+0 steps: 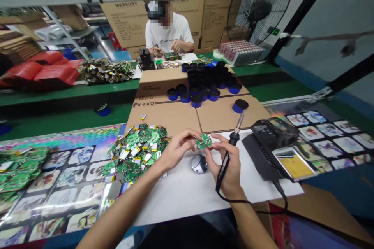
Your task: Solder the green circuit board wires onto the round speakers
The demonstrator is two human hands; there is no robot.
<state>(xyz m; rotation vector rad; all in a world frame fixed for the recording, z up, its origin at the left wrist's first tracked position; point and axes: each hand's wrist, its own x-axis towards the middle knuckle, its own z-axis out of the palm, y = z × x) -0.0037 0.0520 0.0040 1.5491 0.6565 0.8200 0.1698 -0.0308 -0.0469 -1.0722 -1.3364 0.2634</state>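
Observation:
A small green circuit board [203, 141] is held above the white work sheet [181, 198] by both of my hands. My left hand [182, 148] pinches its left edge between thumb and fingers. On the board's right side are the fingertips of my right hand [226, 163], which also carries a soldering iron [231, 146] with its tip pointing up and away. Just below the board sits a round silver dome-shaped part [199, 163]. Left of my hands lies a heap of green circuit boards [140, 149] with small silver battery pouches among them.
At right stands a black soldering station [260, 151] with a yellow sponge tray [296, 163]; its cord runs under my right wrist. Many blue-and-black round housings [196, 100] cover the cardboard [166, 118] ahead. Across the bench, a person in a white shirt [169, 33] handles boards.

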